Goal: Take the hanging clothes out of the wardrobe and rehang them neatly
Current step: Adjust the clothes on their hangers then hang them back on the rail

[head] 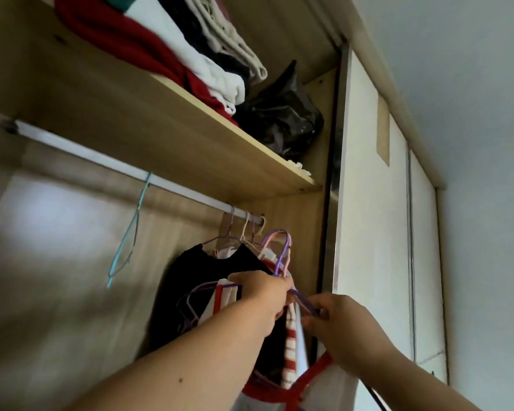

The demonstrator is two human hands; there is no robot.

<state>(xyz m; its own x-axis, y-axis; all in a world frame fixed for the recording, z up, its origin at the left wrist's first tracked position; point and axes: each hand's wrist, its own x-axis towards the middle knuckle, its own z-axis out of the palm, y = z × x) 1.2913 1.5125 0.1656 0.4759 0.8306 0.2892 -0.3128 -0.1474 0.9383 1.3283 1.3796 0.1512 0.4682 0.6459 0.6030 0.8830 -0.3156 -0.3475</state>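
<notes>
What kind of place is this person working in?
Most likely a home bedroom, at an open wardrobe: a hanging rail with clothes on hangers, a shelf stacked with folded clothes above it, and a pale sliding door to the right.

Purple hanger (281, 258), blue hanger (142, 194), black shirt (190, 280). Top (291, 345) w/ red & white stripes. Red cloth (116, 31), white cloth (172, 34), black bag (282, 117), tan shelf (220, 120).

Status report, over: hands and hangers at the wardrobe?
Left grip holds bunched hangers, hooks below the rail. Right grip pinches one purple hanger. Black shirt hangs on the rail behind.
</notes>
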